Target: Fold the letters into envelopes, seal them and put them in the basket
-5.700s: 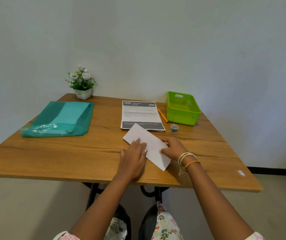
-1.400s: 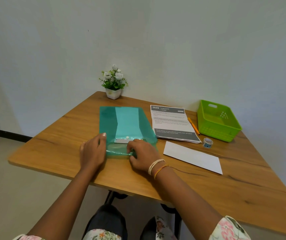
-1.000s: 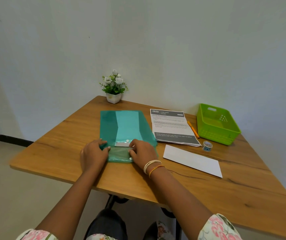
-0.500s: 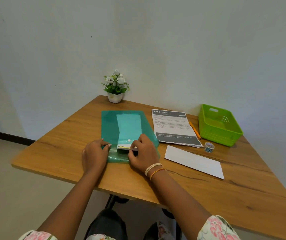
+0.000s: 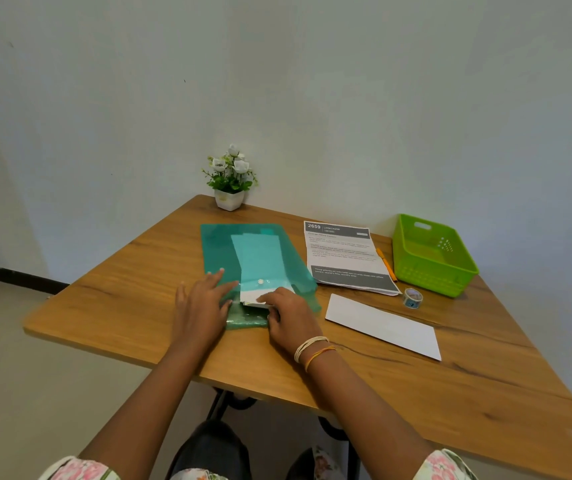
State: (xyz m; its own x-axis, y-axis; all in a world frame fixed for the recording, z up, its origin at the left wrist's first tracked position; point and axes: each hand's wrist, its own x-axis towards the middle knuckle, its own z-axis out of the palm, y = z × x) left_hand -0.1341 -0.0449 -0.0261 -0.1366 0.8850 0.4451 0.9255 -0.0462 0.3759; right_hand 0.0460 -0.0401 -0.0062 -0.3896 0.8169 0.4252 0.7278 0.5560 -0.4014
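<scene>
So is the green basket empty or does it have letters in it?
Empty. The inside of the green basket shows only its bare floor and walls. The folded white letter lies on the table outside it.

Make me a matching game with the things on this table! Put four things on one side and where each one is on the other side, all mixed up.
Things
1. green basket
2. flower pot
3. tape roll
4. folded letter

Places
A. at the far corner of the table, by the wall
B. lying flat to the right of the right hand
C. at the right edge of the table, beside the orange pen
D. just in front of the basket, near the printed sheet

Pairs: 1-C, 2-A, 3-D, 4-B
</scene>
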